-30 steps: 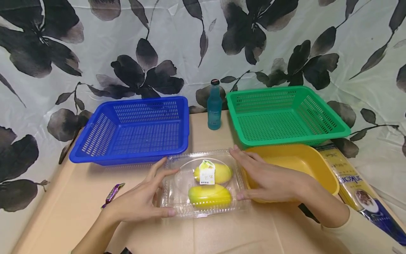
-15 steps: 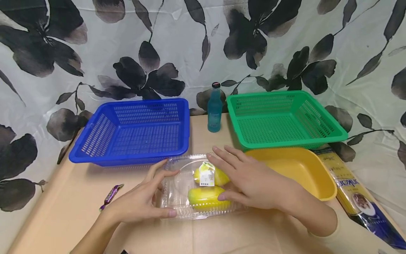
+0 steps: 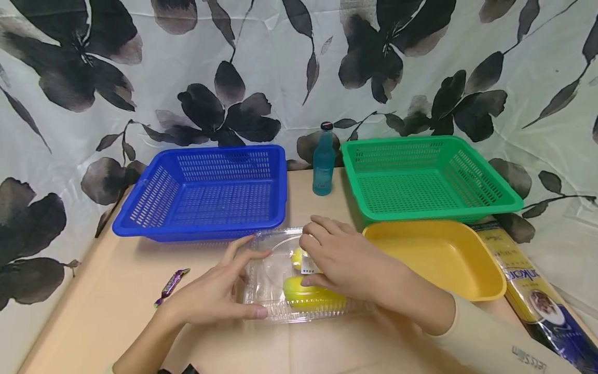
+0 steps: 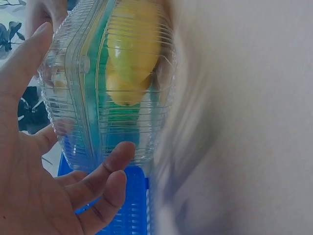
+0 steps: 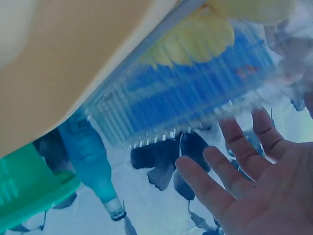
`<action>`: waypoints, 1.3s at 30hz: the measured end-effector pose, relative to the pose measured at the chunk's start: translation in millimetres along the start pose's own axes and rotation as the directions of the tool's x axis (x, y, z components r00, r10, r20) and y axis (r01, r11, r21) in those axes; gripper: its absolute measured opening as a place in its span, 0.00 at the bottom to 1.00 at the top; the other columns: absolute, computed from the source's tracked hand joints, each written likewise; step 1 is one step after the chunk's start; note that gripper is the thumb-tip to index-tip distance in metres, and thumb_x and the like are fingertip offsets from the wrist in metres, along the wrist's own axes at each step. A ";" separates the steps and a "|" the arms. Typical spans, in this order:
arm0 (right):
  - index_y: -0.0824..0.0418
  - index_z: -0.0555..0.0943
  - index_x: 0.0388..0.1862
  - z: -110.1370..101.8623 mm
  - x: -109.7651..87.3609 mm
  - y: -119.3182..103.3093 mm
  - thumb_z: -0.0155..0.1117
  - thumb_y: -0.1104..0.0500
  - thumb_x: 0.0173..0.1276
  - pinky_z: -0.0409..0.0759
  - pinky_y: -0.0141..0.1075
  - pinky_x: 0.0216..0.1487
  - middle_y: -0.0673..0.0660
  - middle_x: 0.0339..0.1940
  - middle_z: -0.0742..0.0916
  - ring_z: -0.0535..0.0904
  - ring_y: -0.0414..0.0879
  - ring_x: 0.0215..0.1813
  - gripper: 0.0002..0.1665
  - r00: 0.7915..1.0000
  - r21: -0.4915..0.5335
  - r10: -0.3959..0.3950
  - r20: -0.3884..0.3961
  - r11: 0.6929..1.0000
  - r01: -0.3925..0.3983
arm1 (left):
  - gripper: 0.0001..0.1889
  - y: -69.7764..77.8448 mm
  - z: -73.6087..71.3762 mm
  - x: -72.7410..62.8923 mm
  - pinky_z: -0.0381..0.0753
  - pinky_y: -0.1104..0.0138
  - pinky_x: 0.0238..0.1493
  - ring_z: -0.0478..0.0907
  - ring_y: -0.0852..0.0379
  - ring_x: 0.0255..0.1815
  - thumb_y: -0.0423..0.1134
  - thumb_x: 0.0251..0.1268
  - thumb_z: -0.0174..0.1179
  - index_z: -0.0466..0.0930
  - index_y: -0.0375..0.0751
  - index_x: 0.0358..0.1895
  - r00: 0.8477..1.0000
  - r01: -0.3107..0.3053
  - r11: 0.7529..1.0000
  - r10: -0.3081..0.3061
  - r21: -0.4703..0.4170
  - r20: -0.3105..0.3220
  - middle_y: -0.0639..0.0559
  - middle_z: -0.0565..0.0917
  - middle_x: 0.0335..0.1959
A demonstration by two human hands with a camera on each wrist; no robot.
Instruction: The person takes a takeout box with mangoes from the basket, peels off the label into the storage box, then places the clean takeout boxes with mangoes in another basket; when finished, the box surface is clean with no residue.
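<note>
A clear plastic clamshell box (image 3: 267, 283) lies on the table with two yellow mango-shaped fruits inside. The front fruit (image 3: 299, 292) shows plainly; the back fruit (image 3: 296, 258) and a white label (image 3: 308, 266) are partly covered by my right hand. My left hand (image 3: 217, 291) rests along the box's left side, fingers spread, thumb at the front corner. In the left wrist view its fingers (image 4: 98, 183) lie loosely near the ribbed wall. My right hand (image 3: 345, 262) is over the right half of the lid; in the right wrist view its fingers (image 5: 208, 188) are spread beside the ribbed edge.
A blue basket (image 3: 201, 228) stands behind on the left, a green basket (image 3: 434, 213) behind on the right. Between them is a blue bottle (image 3: 323, 166). Further right are a yellow tray (image 3: 430, 254) and a gold-and-blue packet (image 3: 537, 296). A purple-wrapped candy (image 3: 172, 285) lies left.
My right hand has moved left from the box's right edge to over its lid, covering much of the back fruit. My left hand stays at the left side.
</note>
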State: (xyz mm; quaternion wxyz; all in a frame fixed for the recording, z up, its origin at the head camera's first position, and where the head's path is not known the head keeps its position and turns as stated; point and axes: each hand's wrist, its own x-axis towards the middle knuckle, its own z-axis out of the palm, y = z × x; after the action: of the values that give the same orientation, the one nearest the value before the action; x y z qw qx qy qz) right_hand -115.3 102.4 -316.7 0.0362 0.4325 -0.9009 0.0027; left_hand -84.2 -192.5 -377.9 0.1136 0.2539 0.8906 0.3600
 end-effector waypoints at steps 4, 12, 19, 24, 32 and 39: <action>0.54 0.76 0.61 3.9 11.7 -0.4 0.63 0.30 0.69 0.71 0.54 0.73 0.54 0.67 0.78 0.65 0.56 0.77 0.36 0.998 -0.019 0.027 0.057 0.999 -0.025 | 0.50 0.2 0.6 0.1 0.81 0.59 0.47 0.75 0.57 0.48 0.65 0.51 0.76 0.59 0.69 0.77 1.000 -0.007 1.000 0.007 0.006 -0.014 0.48 0.41 0.83; 0.53 0.78 0.60 7.7 22.5 4.3 0.64 0.29 0.67 0.77 0.49 0.67 0.53 0.66 0.77 0.67 0.50 0.71 0.35 0.986 0.025 0.041 0.160 0.999 -0.045 | 0.51 0.5 1.0 -0.3 0.81 0.59 0.47 0.75 0.56 0.50 0.66 0.51 0.75 0.58 0.67 0.78 1.000 0.013 1.000 -0.013 0.001 -0.005 0.48 0.41 0.83; 0.48 0.78 0.50 8.7 25.2 6.1 0.64 0.35 0.71 0.81 0.48 0.61 0.51 0.66 0.76 0.72 0.47 0.63 0.22 0.988 0.060 0.032 0.151 0.997 -0.041 | 0.51 -0.1 0.6 -0.2 0.80 0.62 0.44 0.74 0.57 0.47 0.64 0.51 0.76 0.59 0.63 0.78 1.000 0.013 1.000 -0.013 -0.008 -0.010 0.48 0.42 0.83; 0.48 0.79 0.48 9.4 25.5 5.1 0.62 0.40 0.75 0.81 0.50 0.62 0.51 0.66 0.76 0.74 0.49 0.63 0.15 0.988 0.057 0.003 0.153 0.998 -0.011 | 0.51 -1.1 1.1 -1.3 0.80 0.62 0.45 0.73 0.56 0.48 0.64 0.52 0.76 0.59 0.61 0.79 1.000 0.020 1.000 -0.021 -0.021 -0.003 0.47 0.42 0.83; 0.51 0.84 0.54 9.2 23.1 3.7 0.56 0.47 0.81 0.79 0.48 0.66 0.51 0.65 0.77 0.77 0.51 0.64 0.14 0.987 0.100 -0.055 0.149 0.994 0.040 | 0.51 -1.4 0.7 -3.5 0.80 0.62 0.45 0.74 0.56 0.49 0.64 0.52 0.75 0.59 0.61 0.78 1.000 0.022 1.000 -0.022 -0.002 -0.006 0.46 0.42 0.83; 0.55 0.84 0.59 7.2 22.1 7.0 0.57 0.51 0.81 0.82 0.42 0.61 0.53 0.68 0.76 0.84 0.50 0.54 0.17 0.986 0.160 -0.060 0.158 0.986 0.034 | 0.50 -0.6 0.7 1.2 0.80 0.64 0.44 0.74 0.57 0.47 0.64 0.52 0.75 0.59 0.62 0.78 1.000 0.023 1.000 -0.023 -0.017 0.007 0.47 0.42 0.83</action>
State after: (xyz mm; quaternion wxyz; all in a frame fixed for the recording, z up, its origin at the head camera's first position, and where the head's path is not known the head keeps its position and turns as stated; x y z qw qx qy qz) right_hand -135.1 89.3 -322.2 -0.0712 0.4540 -0.8873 0.0377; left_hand -85.1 -191.8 -378.8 0.1229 0.2439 0.8900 0.3652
